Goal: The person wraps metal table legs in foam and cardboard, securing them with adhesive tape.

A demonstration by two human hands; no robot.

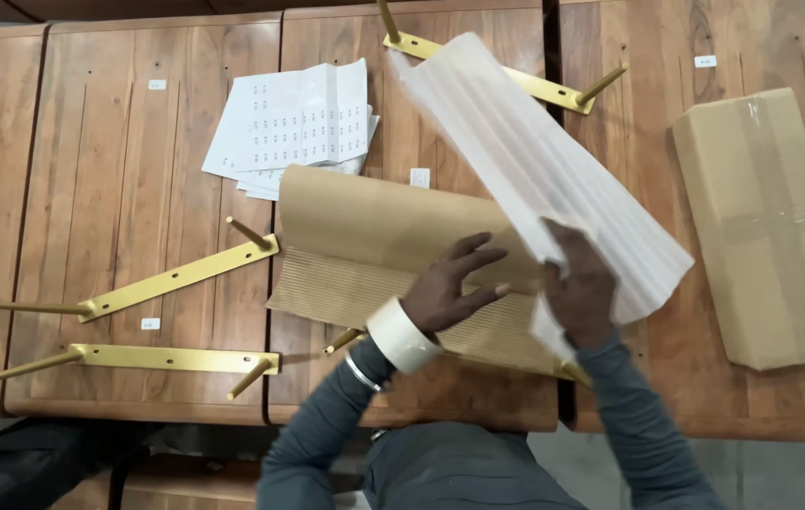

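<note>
My left hand (452, 285) lies spread flat on a sheet of brown corrugated cardboard (365, 236) that is partly folded over itself on the wooden table (138, 170). My right hand (580, 288) grips the near end of a long white foam sheet (535, 161), lifted and slanting up to the far left over the cardboard. A gold metal bracket with pegs peeks out under the cardboard's near edge (344, 340).
Gold peg brackets lie at left (157, 283), near left (147, 359) and at the back (535, 87). White sticker sheets (294, 118) sit behind the cardboard. A taped brown carton (766, 227) lies at right. Small white labels dot the table.
</note>
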